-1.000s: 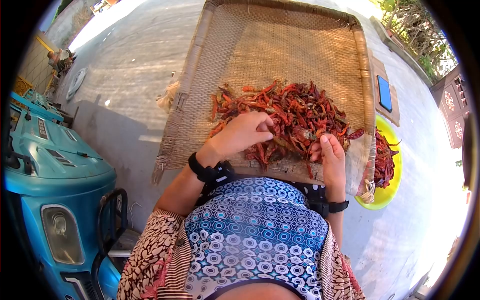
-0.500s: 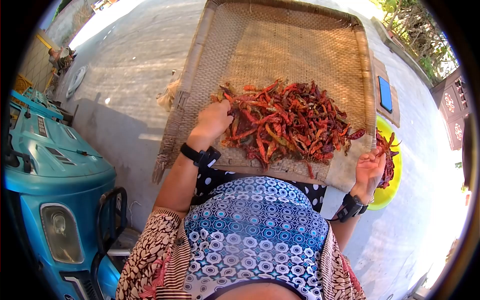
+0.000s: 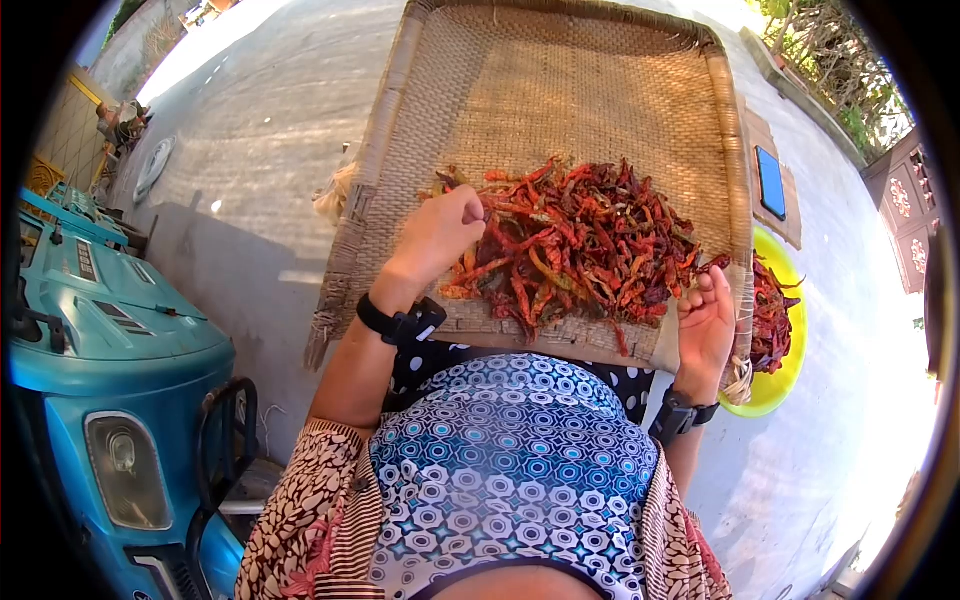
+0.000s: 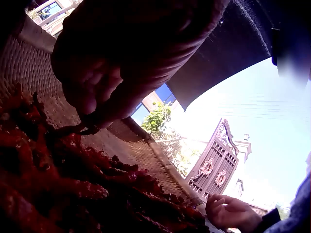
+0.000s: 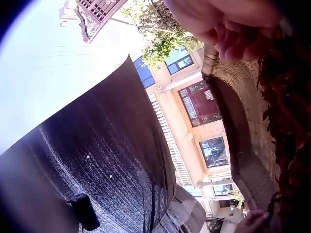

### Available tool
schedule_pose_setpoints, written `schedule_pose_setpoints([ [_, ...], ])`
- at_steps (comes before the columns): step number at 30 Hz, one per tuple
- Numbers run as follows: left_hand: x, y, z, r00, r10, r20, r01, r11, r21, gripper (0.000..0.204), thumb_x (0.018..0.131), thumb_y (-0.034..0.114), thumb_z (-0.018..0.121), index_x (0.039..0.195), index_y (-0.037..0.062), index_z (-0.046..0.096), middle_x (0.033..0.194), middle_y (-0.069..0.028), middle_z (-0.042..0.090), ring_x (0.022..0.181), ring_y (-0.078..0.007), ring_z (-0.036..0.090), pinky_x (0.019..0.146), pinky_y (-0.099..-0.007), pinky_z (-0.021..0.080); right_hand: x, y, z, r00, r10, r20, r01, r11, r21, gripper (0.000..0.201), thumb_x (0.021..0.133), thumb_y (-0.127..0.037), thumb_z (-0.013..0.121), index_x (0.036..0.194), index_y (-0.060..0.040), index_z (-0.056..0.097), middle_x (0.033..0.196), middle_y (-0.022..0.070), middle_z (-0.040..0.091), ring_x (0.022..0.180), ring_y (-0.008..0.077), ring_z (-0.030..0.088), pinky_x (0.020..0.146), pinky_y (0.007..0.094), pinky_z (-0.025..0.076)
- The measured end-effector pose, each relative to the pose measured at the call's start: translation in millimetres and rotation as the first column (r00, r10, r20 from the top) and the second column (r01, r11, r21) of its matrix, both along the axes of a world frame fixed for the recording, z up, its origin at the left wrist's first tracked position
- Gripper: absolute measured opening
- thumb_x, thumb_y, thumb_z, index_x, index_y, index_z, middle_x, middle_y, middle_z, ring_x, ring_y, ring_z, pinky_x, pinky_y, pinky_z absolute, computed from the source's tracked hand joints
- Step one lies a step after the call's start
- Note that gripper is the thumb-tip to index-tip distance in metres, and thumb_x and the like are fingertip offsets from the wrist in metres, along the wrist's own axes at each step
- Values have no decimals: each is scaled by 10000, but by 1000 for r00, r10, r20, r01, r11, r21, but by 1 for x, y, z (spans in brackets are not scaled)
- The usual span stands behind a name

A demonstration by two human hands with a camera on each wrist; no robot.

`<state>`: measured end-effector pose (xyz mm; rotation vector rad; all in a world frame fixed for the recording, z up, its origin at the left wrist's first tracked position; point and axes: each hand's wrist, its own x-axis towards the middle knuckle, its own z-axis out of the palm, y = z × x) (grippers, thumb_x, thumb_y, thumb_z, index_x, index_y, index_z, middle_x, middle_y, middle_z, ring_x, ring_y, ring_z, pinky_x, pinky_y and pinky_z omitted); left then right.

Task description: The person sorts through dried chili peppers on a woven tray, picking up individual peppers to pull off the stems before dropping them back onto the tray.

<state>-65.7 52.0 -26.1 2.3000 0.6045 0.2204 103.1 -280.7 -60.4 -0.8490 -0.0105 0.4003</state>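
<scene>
Dried red chili peppers (image 3: pixel 590 240) lie heaped on the near half of a woven tray (image 3: pixel 590 90). At the heap's left edge my left hand (image 3: pixel 440 228) pinches a dried chili pepper (image 4: pixel 70 130) between thumb and fingertips, as the left wrist view shows. Over the tray's right near corner is my right hand (image 3: pixel 706 325), palm turned up with its fingers loosely bent. Nothing shows between those fingers in the right wrist view, where the hand (image 5: pixel 233 29) fills the top right.
A yellow basin (image 3: pixel 793 345) with more red chilies (image 3: pixel 768 320) stands right of the tray, partly under its edge. Beyond it a phone (image 3: pixel 770 184) lies on a board (image 3: pixel 791 215). A teal vehicle (image 3: pixel 120 350) stands on the left.
My left hand first moved left from the heap's middle to its left edge, then slightly right. My right hand went from the heap out to the basin and has come back over the tray corner.
</scene>
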Motion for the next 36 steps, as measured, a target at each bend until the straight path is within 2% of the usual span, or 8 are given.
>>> schedule_pose_setpoints([
  [1,1,-6,6,998,-20,58,25,996,-81,148,828,141,635,923,40,583,829,-121,663,813,-268,656,707,-379,501,-10,12,9,999,24,27,-22,998,-60,188,979,-167,509,1129,-72,569,862,-6,614,682,85,522,617,239,446],
  [4,4,-34,32,981,-181,-64,141,903,-406,149,833,108,636,928,14,570,819,-108,659,789,-224,652,699,-338,506,-24,35,13,951,239,197,-167,931,-325,188,978,-163,518,1136,-74,568,871,5,622,656,78,530,606,227,441],
  [8,10,-55,9,867,-470,164,496,844,-206,132,838,34,630,951,5,568,816,-60,617,736,-140,609,659,-287,501,-43,56,26,808,524,268,-308,765,-565,245,983,-181,529,1185,-44,549,892,30,631,679,65,553,639,211,451],
  [14,13,-72,9,857,-473,206,515,810,-280,132,843,27,613,967,13,571,809,-70,617,737,-143,610,666,-290,506,-50,65,22,731,660,172,-451,657,-604,277,971,-195,562,1192,-30,544,910,33,626,706,61,538,656,196,450],
  [21,14,-75,5,866,-421,269,492,813,-311,125,855,34,615,967,11,566,815,-56,612,743,-115,603,639,-272,506,-52,67,19,738,647,190,-440,675,-592,176,954,-164,590,1067,-28,582,870,25,629,686,55,538,635,189,450],
  [27,11,-77,22,907,-371,199,406,648,-644,109,874,52,636,963,33,574,847,-9,593,763,-74,582,644,-232,484,-52,64,17,753,633,182,-460,703,-542,139,949,-154,600,1024,-37,596,851,22,632,674,56,550,629,192,459],
  [31,16,-74,2,914,-272,300,383,821,-424,124,874,58,639,980,37,579,909,-20,571,770,-79,577,666,-229,484,-53,60,22,798,566,206,-384,742,-549,133,948,-156,600,1024,-46,603,842,20,635,664,58,553,619,192,456],
  [36,14,-62,4,952,-232,198,276,932,-235,154,865,52,633,1008,28,582,1041,-70,527,776,-127,591,709,-266,495,-25,37,21,953,214,215,-100,891,-444,137,947,-165,598,1037,-63,608,824,17,634,640,79,549,602,216,451],
])
